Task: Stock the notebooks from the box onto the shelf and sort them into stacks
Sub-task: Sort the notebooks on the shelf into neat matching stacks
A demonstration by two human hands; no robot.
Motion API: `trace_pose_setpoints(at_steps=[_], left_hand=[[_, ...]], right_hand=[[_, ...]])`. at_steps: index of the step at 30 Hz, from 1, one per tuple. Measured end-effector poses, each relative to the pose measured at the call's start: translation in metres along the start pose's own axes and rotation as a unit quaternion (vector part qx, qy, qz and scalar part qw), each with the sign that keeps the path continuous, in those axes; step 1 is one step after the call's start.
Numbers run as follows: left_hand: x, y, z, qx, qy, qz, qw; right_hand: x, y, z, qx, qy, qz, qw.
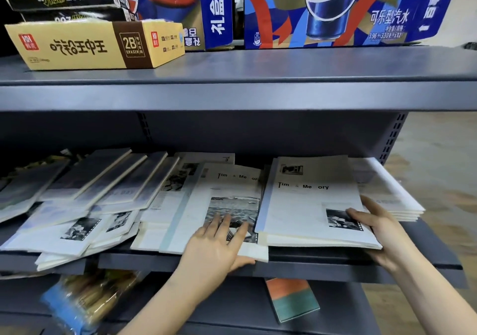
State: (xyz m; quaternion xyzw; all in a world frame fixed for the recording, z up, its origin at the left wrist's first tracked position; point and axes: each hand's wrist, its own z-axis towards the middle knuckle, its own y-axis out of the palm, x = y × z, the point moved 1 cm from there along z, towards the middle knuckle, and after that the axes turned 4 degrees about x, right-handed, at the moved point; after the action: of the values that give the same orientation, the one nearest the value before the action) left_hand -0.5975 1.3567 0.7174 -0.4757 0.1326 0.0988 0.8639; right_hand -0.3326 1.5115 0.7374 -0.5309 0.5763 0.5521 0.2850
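White "Time & Memory" notebooks with black-and-white photos lie on the grey middle shelf [309, 265]. My right hand [371, 226] grips the right front corner of a notebook stack [309, 205], thumb on top, fingers underneath. My left hand [219, 241] presses flat with spread fingers on a neighbouring notebook [227, 187] that overhangs the shelf front. Further right sits another stack [387, 192]. To the left, several notebooks [103, 187] lie fanned and untidy. The box the notebooks come from is out of sight.
On the upper shelf [258, 94] stand a yellow 2B eraser carton [85, 45] and blue Pepsi cartons [335, 9]. Below, a red-and-green notebook [291, 298] and a plastic snack pack [85, 301] lie on the bottom shelf. Wooden floor shows at the right.
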Motion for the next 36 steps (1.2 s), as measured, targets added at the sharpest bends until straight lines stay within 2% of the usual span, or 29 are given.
trace_pose_setpoints(at_steps=[5,9,12,17,21,23,27,28,30,33,35,36], left_hand=[[-0.017,-0.017,0.009,0.135,-0.146,-0.071,0.977],[-0.006,-0.026,0.021,0.209,-0.201,-0.163,0.943],[0.021,-0.029,0.034,0.226,-0.174,-0.178,0.942],[0.063,-0.01,0.053,0.152,-0.09,-0.152,0.972],[0.091,-0.004,0.062,0.118,-0.05,-0.166,0.978],[0.099,-0.002,0.066,0.086,-0.035,-0.164,0.982],[0.104,0.004,0.058,-0.026,0.003,-0.145,0.989],[0.103,0.003,0.053,-0.029,0.015,-0.135,0.99],[0.1,-0.003,0.038,0.018,0.06,-0.143,0.988],[0.085,-0.011,0.01,0.152,0.16,-0.243,0.945],[0.068,-0.016,-0.004,0.225,0.142,-0.263,0.927],[0.058,-0.017,-0.007,0.238,0.115,-0.257,0.929]], right_hand=[[-0.014,-0.01,-0.002,-0.036,-0.009,0.146,0.989],[-0.029,-0.016,-0.002,-0.056,-0.061,0.148,0.986],[-0.035,-0.02,-0.002,-0.07,-0.07,0.142,0.985],[-0.041,-0.024,0.0,-0.071,-0.044,0.14,0.987],[-0.044,-0.02,-0.001,-0.07,-0.041,0.144,0.986],[-0.041,-0.016,-0.003,-0.077,-0.043,0.149,0.985],[-0.028,-0.006,-0.004,-0.06,-0.022,0.119,0.991],[-0.023,-0.003,-0.004,-0.055,-0.017,0.111,0.992],[-0.016,-0.001,-0.001,-0.044,-0.01,0.085,0.995],[-0.011,0.007,-0.001,-0.035,-0.013,0.035,0.999],[-0.009,0.011,-0.001,-0.034,-0.019,-0.003,0.999],[-0.007,0.014,0.0,-0.036,-0.018,-0.016,0.999]])
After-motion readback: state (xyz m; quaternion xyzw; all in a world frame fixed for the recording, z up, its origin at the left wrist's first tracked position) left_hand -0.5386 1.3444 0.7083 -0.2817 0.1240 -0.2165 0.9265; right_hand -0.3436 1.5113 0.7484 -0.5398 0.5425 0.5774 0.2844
